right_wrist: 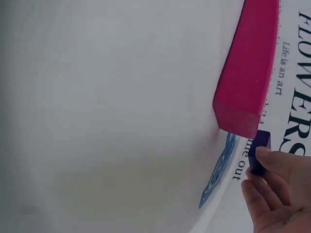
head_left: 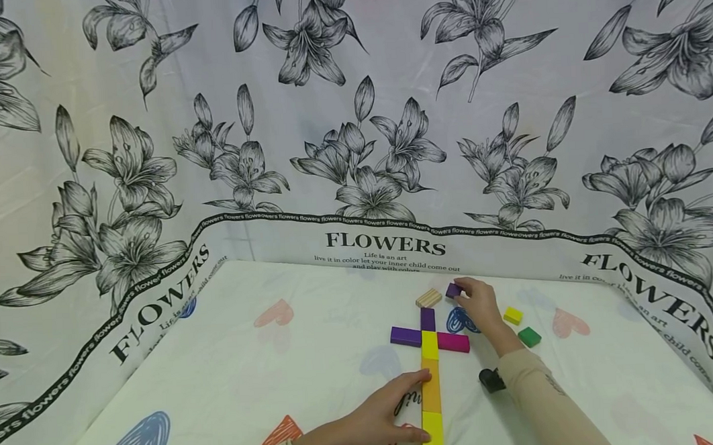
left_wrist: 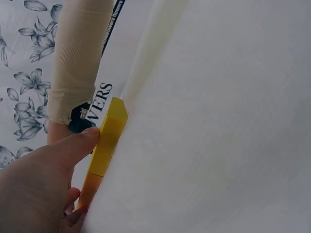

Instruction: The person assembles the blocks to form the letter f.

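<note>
Coloured blocks lie in a cross on the bed-like white cloth. Its long stem has a near yellow block (head_left: 433, 437), an orange block (head_left: 432, 386) and a farther yellow block (head_left: 429, 345). A purple block (head_left: 406, 336) and a magenta block (head_left: 453, 342) form the arms, and another purple block (head_left: 427, 319) tops it. My left hand (head_left: 372, 413) touches the stem's left side, thumb at the near yellow block and a finger at the orange one. Beyond the cross, my right hand (head_left: 478, 307) pinches a small purple block (right_wrist: 259, 152) between thumb and fingers.
Plain wooden sticks (head_left: 429, 298) lie side by side behind the cross. To the right are a small yellow block (head_left: 512, 315) and a green block (head_left: 528, 336). A black device (head_left: 492, 380) sits at the right wrist. A flower-printed curtain (head_left: 353, 155) stands behind the surface.
</note>
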The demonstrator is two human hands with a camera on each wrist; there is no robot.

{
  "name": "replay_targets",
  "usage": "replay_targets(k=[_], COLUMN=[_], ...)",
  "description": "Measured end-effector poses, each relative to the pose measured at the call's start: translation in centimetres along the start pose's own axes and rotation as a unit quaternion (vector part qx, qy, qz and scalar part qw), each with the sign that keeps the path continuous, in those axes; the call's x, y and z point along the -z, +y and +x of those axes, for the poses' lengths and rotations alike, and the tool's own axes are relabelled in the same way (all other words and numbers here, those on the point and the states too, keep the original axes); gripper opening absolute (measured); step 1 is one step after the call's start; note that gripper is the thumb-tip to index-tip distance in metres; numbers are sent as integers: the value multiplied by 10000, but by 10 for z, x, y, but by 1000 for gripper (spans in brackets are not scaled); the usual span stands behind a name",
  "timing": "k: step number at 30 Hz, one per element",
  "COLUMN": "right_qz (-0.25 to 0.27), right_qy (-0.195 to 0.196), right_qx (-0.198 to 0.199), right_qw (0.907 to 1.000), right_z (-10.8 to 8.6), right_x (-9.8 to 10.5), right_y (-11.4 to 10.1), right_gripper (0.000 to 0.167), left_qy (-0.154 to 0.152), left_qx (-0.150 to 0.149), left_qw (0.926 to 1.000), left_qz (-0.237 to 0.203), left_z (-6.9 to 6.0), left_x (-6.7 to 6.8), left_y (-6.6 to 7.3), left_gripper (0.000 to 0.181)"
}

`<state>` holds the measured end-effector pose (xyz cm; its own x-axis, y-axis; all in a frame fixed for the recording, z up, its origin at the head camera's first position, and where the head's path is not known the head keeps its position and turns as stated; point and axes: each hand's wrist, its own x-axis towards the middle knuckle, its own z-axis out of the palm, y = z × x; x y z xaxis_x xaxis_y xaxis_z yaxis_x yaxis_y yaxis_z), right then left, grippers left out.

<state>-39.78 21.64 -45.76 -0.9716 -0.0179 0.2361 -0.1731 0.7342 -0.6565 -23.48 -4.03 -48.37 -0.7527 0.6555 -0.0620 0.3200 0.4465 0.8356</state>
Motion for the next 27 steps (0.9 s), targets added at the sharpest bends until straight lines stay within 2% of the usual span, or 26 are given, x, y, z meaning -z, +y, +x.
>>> replay_targets(k=[6,22,27], right_qz=[-58,-294,-223], right_qy=[37,-176,-138], right_qx=[24,-67,-26], right_qw=[10000,9994,9997], right_z=[3,6,7], right_x=[-5,-6,-7], right_y=[0,-2,-5], right_gripper=[40,44,44], left_qy=[9,-4,-9], left_qx=[-20,-111,-122], left_qw=[10000,9999,9999], left_qz=[57,92,92], left_z=[0,0,0], left_x=[0,0,1], left_y=[0,0,0], left_gripper=[83,82,83])
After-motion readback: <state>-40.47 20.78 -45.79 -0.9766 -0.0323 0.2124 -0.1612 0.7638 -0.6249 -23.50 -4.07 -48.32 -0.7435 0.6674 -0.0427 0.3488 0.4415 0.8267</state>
